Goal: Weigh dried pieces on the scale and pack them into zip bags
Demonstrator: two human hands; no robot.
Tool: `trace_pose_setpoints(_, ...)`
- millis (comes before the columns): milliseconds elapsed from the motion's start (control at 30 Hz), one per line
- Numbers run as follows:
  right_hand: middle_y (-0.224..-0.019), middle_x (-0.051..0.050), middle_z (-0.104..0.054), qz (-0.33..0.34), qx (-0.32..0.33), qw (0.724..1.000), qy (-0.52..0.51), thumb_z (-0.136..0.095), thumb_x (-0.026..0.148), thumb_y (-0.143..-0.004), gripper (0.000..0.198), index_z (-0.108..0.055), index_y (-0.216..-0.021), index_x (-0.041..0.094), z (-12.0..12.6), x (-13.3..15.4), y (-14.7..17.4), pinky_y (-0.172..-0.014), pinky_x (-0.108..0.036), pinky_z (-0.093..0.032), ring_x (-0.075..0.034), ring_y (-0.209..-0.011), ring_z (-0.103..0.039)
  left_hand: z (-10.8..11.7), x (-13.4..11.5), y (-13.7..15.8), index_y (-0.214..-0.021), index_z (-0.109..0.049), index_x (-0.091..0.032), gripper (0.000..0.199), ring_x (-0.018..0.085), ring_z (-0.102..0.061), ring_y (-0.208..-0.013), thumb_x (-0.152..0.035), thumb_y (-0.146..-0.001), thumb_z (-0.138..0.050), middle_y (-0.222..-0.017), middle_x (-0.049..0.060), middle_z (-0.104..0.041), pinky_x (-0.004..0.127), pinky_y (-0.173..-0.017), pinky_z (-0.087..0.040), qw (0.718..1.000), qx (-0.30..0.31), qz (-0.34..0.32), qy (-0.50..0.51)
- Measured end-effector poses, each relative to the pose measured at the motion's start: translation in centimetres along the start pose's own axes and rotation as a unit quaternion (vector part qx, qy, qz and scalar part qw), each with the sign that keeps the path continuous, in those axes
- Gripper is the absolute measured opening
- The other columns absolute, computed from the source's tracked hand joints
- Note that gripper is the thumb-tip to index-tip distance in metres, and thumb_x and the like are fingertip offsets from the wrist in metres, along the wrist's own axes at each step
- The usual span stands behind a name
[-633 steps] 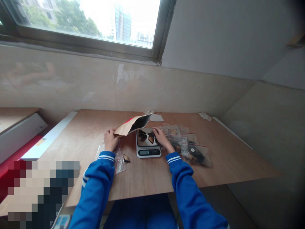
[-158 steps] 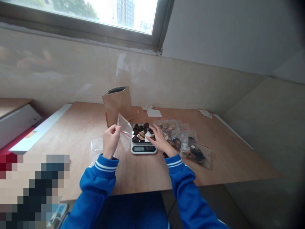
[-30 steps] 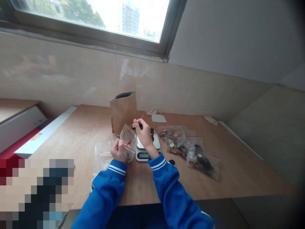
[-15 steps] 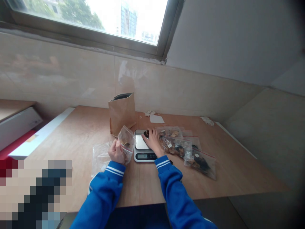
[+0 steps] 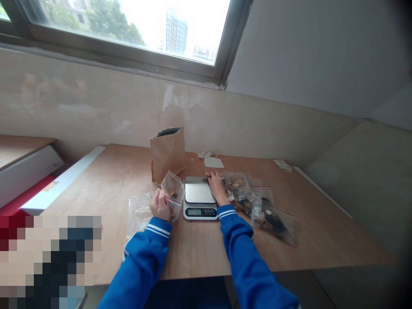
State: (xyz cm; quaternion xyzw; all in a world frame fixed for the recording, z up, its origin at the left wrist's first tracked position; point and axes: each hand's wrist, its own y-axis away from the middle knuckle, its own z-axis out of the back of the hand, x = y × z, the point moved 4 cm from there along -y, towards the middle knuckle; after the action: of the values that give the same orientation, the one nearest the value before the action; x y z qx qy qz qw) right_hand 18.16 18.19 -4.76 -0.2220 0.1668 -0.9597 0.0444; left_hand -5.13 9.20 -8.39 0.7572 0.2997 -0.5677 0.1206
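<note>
Beneath a window (image 5: 135, 28) and a pale tiled wall (image 5: 257, 126), a brown wooden table (image 5: 309, 240) stretches toward the right. On it, the left hand (image 5: 160, 205) is closed around the near edge of a small clear bag (image 5: 173, 185), which holds a few brown pieces. Just right of that bag sits a white scale (image 5: 200, 189), between the two hands. At the scale's far right side is the right hand (image 5: 218, 186), its fingers bent and a tan piece (image 5: 207, 174) at their tips; whether it grips the piece, I cannot tell. Left of the scale and farther back, a paper bag (image 5: 168, 154) stands upright with its mouth open. Filled clear bags (image 5: 247, 204) overlap to the right of the right hand, and a flat clear bag (image 5: 137, 212) lies left of the left one.
</note>
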Motion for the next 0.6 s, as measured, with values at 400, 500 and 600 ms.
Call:
trace_pose_setpoints(400,-0.064,0.001,-0.063,0.092,0.315,0.910,-0.251,-0.053,0.018,-0.080,0.018,-0.070,-0.078,0.014,4.0,14.4,1.7,-0.051,-0.020,-0.033,-0.009,-0.055,-0.049,-0.4,-0.2,0.3,-0.058,-0.033,-0.021,0.042,0.006,-0.024,-0.038,-0.049,-0.082,-0.053,-0.046,-0.008,-0.029,0.023,-0.037,-0.018,0.998,0.024,0.036,0.050)
trace_pose_setpoints(500,-0.068,-0.003,-0.067,0.080,0.276,0.946,-0.148,-0.055,0.011,-0.075,0.016,-0.067,-0.066,0.015,3.3,15.3,1.5,-0.058,-0.023,-0.038,-0.015,-0.066,-0.059,-0.6,-0.5,0.5,-0.058,-0.033,-0.022,0.040,0.006,-0.022,-0.037,-0.048,-0.082,-0.053,-0.046,-0.008,-0.027,0.024,-0.036,-0.016,0.997,0.021,0.045,0.058)
trace_pose_setpoints(600,-0.086,-0.008,-0.071,0.064,0.199,0.968,-0.142,-0.056,0.011,-0.077,0.013,-0.068,-0.077,0.015,2.5,16.1,1.2,-0.072,-0.026,-0.044,-0.019,-0.082,-0.063,-0.8,-1.0,0.7,-0.059,-0.032,-0.023,0.041,0.006,-0.021,-0.036,-0.050,-0.081,-0.052,-0.045,-0.008,-0.026,0.024,-0.036,-0.015,0.997,0.016,0.047,0.054)
